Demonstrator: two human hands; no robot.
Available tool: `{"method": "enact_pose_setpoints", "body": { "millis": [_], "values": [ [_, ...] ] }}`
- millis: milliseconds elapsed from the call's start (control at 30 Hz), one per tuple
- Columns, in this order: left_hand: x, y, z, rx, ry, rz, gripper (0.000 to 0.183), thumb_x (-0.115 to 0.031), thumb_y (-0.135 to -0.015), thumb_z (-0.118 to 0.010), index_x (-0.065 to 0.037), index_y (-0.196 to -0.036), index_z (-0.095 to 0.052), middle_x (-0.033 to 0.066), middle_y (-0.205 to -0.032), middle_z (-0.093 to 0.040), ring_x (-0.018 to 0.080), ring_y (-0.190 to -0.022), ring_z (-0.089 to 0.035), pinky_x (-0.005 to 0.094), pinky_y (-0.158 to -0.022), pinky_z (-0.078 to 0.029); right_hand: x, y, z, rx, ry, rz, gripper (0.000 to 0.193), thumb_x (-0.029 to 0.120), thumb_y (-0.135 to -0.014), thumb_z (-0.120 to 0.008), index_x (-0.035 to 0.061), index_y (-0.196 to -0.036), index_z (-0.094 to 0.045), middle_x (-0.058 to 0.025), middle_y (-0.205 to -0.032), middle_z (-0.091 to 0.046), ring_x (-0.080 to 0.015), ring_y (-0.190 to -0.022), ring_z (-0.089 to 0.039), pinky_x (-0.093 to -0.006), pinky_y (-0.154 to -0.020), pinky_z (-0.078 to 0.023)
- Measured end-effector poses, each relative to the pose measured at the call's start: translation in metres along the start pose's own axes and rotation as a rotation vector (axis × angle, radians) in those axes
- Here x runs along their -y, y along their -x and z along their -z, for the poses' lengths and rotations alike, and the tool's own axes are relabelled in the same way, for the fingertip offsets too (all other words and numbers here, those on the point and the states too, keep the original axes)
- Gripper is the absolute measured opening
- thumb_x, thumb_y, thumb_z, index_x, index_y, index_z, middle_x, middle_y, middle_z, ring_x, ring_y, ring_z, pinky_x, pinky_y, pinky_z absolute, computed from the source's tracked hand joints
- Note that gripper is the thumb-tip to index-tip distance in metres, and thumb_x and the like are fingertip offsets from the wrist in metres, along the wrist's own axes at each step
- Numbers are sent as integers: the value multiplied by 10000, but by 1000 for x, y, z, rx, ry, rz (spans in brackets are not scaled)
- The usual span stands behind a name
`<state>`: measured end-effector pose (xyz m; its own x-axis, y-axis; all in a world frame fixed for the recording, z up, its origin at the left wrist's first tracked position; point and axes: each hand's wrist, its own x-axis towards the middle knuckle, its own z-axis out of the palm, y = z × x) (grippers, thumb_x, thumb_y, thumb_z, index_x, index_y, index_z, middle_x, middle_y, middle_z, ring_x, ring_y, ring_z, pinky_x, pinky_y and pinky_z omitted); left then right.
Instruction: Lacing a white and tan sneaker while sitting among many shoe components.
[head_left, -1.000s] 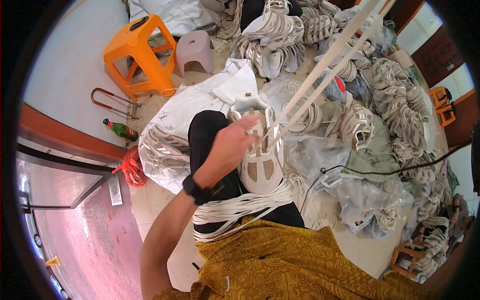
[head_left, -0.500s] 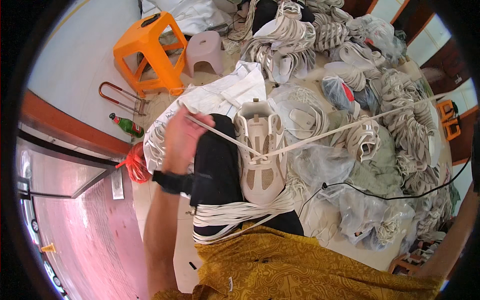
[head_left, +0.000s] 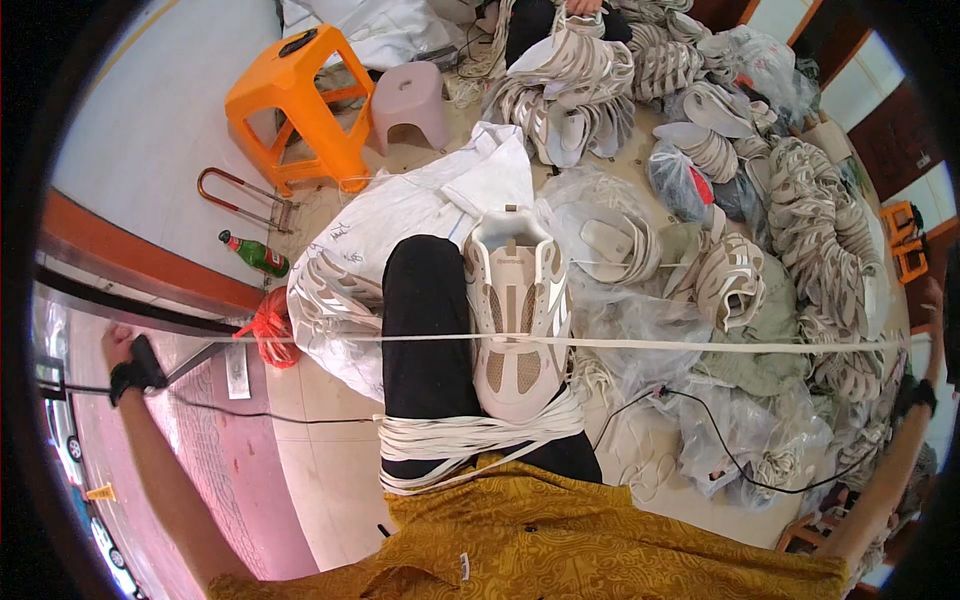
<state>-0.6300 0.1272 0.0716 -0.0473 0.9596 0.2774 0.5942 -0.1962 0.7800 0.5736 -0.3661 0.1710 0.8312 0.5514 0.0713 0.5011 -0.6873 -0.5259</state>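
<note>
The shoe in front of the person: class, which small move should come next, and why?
Probably bring the left hand in toward the shoe to thread the next eyelet up: the lace is stretched straight out to both sides across the shoe's front, and none crosses the tongue above it.

One left hand (head_left: 119,347), one right hand (head_left: 934,302) and two black wristbands (head_left: 126,379). I count one shoe (head_left: 513,318) in the middle, one stretched lace (head_left: 640,344), one green bottle (head_left: 255,254), one red bag (head_left: 275,335), one small grey stool (head_left: 410,95), one tall orange stool (head_left: 282,75) at left. Heaped shoes (head_left: 825,215) and bundled laces (head_left: 480,436): too many to count.
</note>
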Motion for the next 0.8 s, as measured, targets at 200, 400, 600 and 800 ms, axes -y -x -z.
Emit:
{"method": "enact_pose_setpoints", "body": {
  "millis": [200,400,600,800],
  "values": [
    [9,1,139,-231,409,141,174,111,-679,-409,-56,-718,-385,-31,-637,-273,84,-577,-291,198,-547,-263,148,70,-193,574,-662,20,163,115,-753,-534,27,-876,-595,97,-546,-355,0,-413,-271,-157,-360,-203],
    [-11,39,175,-162,-236,-68,161,-20,-873,-394,-82,-727,-373,-33,-627,-228,90,-536,-246,206,-505,-233,245,185,-328,1031,-705,220,116,15,-702,-587,-32,-799,-628,-4,-562,-516,-52,-458,-432,-201,-403,-324],
    [-3,51,193,-519,151,168,157,-48,-878,-371,-81,-1020,-429,-46,-652,-267,55,-524,-272,176,-472,-258,249,225,-395,1027,-421,358,131,33,-700,-612,-19,-817,-636,-61,-641,-600,-86,-542,-557,-216,-513,-429],
    [-60,49,33,-245,-87,267,331,-115,-848,-413,-118,-1165,-510,-39,-705,-417,19,-492,-317,120,-421,-279,235,230,-404,557,-291,1143,134,72,-710,-610,10,-827,-631,-69,-666,-595,-104,-516,-547,-225,-470,-426]
  ]
}}
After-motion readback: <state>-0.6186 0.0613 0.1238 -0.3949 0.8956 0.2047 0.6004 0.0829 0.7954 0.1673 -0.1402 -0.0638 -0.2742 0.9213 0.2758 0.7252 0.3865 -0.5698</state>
